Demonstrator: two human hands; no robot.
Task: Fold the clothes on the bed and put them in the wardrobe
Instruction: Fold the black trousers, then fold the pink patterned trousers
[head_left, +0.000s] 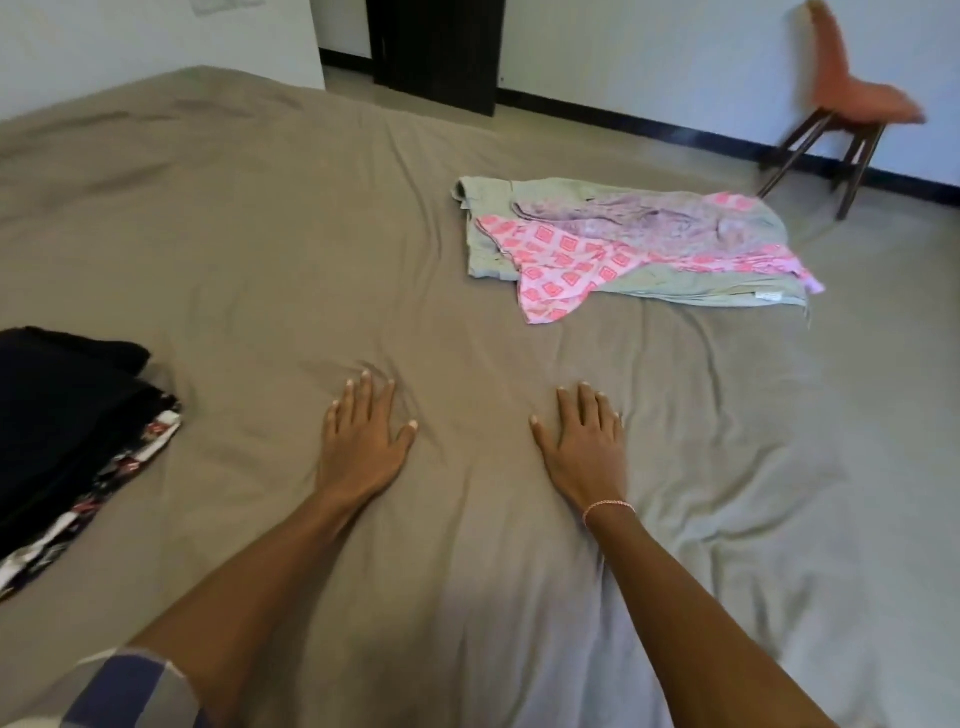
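Observation:
My left hand (363, 441) and my right hand (584, 447) lie flat on the brown bedsheet (260, 249), fingers straight, holding nothing. Far right on the bed lies a loose heap of clothes: a pink patterned garment (561, 265) and a lilac one (623, 218) on top of a pale green cloth (675, 288). At the left edge sits a folded stack (62, 431), black fabric on top of a black-and-white floral piece. Both hands are well short of the heap and to the right of the stack.
An orange chair (852, 98) with dark wooden legs stands on the floor at the far right by the white wall. A dark door or cabinet panel (436, 52) stands beyond the bed's far edge. Pale floor (883, 312) runs along the bed's right side.

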